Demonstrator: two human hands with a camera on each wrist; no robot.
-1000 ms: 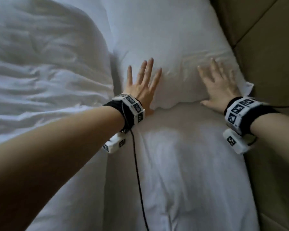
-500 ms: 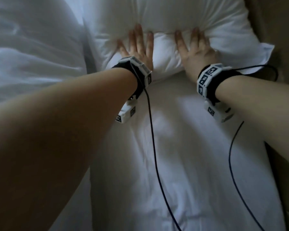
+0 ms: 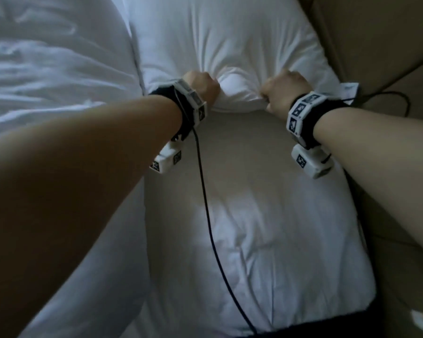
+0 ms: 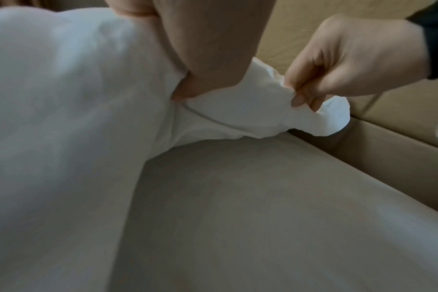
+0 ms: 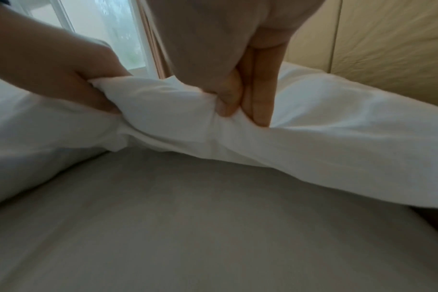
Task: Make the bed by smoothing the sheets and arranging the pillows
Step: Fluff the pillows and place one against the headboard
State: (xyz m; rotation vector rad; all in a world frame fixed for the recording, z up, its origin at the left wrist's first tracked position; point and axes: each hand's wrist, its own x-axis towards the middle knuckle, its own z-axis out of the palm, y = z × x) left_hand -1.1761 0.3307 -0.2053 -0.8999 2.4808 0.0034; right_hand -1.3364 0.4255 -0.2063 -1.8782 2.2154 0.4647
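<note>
Nearest the viewer, the white sheet [image 3: 266, 240] lay over the mattress, lightly creased, with a black cable [image 3: 206, 203] trailing across it. Beyond it, at the head of the bed, the pillow [image 3: 230, 45] rested against the tan headboard [image 3: 376, 32]. Left hand [image 3: 203, 85] and right hand [image 3: 285, 90] each gripped the pillow's near edge, fingers curled into bunched fabric, well apart. To the left, a rumpled white duvet [image 3: 47, 69] lay beside the pillow.
</note>
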